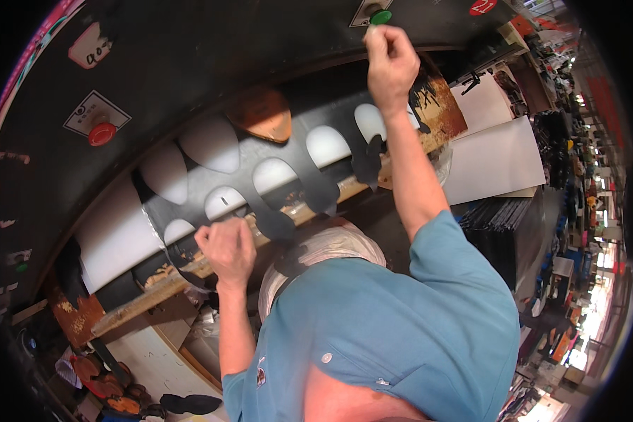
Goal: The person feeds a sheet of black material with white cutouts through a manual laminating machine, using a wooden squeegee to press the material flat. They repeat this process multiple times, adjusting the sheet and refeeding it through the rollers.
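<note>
My right hand is raised with its fingers curled closed, its knuckles just below a green push button on a dark machine panel. I see nothing in it. Lower left, my left hand is closed at the front edge of the work surface; its fingertips are partly hidden, so what they hold, if anything, does not show. Beside it lies a dark sheet with several rounded cut-outs, white showing through them. An orange-brown, sole-shaped piece sits at the sheet's far side under the machine's edge.
A red push button juts from the panel at left. A wooden edge runs along the front of the work surface. White sheets and a stack of dark sheets stand at right. Brown sole-shaped pieces lie lower left.
</note>
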Action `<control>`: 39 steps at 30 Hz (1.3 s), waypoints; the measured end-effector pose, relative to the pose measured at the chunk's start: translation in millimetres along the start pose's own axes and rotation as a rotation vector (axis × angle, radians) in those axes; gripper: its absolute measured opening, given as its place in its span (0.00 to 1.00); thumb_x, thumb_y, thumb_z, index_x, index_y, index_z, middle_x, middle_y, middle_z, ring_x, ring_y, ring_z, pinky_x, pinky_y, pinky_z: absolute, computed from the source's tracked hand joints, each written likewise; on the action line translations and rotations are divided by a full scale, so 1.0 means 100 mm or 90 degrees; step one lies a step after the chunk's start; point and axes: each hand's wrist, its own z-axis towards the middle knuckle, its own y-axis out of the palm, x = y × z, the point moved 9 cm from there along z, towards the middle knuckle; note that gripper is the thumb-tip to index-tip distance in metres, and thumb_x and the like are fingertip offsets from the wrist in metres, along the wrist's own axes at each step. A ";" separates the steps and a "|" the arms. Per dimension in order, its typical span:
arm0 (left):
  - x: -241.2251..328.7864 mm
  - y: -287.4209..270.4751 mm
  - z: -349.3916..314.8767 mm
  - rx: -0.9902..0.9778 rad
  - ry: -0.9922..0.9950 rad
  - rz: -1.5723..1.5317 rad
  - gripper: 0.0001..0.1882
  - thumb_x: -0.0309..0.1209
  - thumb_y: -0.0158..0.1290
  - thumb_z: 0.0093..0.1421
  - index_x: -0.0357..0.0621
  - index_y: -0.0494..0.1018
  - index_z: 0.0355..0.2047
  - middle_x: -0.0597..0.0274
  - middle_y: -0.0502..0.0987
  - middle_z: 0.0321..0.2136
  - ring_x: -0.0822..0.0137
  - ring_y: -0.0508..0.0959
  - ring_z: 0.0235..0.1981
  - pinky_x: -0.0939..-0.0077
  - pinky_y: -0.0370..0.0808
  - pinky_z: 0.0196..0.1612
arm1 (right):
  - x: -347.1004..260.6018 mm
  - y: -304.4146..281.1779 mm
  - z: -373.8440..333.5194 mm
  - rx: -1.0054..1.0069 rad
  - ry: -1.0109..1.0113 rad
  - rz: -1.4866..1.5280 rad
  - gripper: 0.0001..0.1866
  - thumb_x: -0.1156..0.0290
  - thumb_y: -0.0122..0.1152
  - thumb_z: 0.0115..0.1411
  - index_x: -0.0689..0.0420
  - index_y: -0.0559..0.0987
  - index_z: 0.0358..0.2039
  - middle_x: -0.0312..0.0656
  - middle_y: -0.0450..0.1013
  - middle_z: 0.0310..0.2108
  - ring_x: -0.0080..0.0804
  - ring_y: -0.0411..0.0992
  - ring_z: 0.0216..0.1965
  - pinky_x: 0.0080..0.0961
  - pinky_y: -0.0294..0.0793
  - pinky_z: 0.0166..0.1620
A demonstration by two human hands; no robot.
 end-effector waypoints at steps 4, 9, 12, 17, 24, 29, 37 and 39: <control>0.07 -0.13 0.01 0.054 0.045 0.009 0.06 0.20 0.64 0.60 0.44 0.78 0.34 0.63 0.83 0.31 0.61 0.80 0.31 0.63 0.67 0.46 | -0.04 -0.22 0.11 -0.076 -0.030 -0.126 0.11 0.67 0.68 0.67 0.63 0.83 0.36 0.38 0.79 0.26 0.26 0.75 0.29 0.27 0.76 0.37; 0.23 -0.05 -0.10 0.084 -0.037 -0.038 0.15 0.24 0.65 0.63 0.37 0.78 0.49 0.48 0.83 0.44 0.47 0.82 0.41 0.55 0.77 0.51 | 0.18 -0.65 -1.04 -0.134 0.162 -0.095 0.09 0.69 0.69 0.66 0.62 0.85 0.34 0.33 0.76 0.21 0.15 0.70 0.27 0.23 0.72 0.32; 0.34 0.26 -0.14 0.020 -0.128 0.003 0.18 0.28 0.65 0.65 0.37 0.76 0.53 0.48 0.81 0.44 0.48 0.82 0.43 0.57 0.80 0.48 | 0.15 -0.47 -1.71 -0.259 0.065 -0.234 0.07 0.71 0.73 0.61 0.57 0.83 0.28 0.36 0.74 0.22 0.24 0.71 0.22 0.26 0.71 0.29; 0.21 0.34 -0.13 0.074 -0.260 0.087 0.21 0.37 0.65 0.67 0.40 0.73 0.53 0.47 0.79 0.43 0.49 0.82 0.41 0.55 0.80 0.44 | 0.07 -0.34 -1.89 -0.317 -0.061 -0.219 0.09 0.69 0.75 0.57 0.55 0.82 0.25 0.36 0.71 0.21 0.36 0.72 0.21 0.34 0.70 0.25; 0.17 0.40 -0.16 0.048 -0.263 0.107 0.19 0.37 0.64 0.68 0.40 0.74 0.52 0.45 0.82 0.37 0.45 0.83 0.40 0.53 0.79 0.45 | 0.04 -0.31 -1.88 -0.352 -0.054 -0.227 0.08 0.68 0.74 0.58 0.55 0.83 0.26 0.36 0.70 0.21 0.35 0.72 0.21 0.33 0.71 0.26; 0.22 0.38 -0.14 0.054 -0.239 0.061 0.17 0.32 0.64 0.67 0.39 0.74 0.51 0.44 0.83 0.39 0.44 0.83 0.41 0.53 0.79 0.46 | 0.14 -0.31 -1.89 -0.381 -0.019 -0.199 0.08 0.65 0.73 0.59 0.55 0.85 0.29 0.38 0.73 0.22 0.38 0.74 0.23 0.35 0.73 0.28; 0.27 0.40 -0.15 0.048 -0.258 0.028 0.14 0.27 0.65 0.65 0.38 0.76 0.48 0.45 0.83 0.42 0.44 0.82 0.44 0.55 0.79 0.49 | 0.29 -0.37 -1.77 -0.407 0.268 -0.102 0.12 0.64 0.71 0.63 0.60 0.87 0.32 0.46 0.83 0.27 0.36 0.82 0.29 0.31 0.78 0.36; 0.29 0.37 -0.12 0.025 -0.266 0.019 0.14 0.27 0.64 0.65 0.37 0.76 0.49 0.44 0.83 0.42 0.44 0.82 0.44 0.54 0.78 0.49 | 0.17 -0.23 -1.63 -0.391 0.177 -0.117 0.10 0.66 0.72 0.61 0.60 0.88 0.36 0.45 0.82 0.29 0.39 0.81 0.30 0.32 0.80 0.39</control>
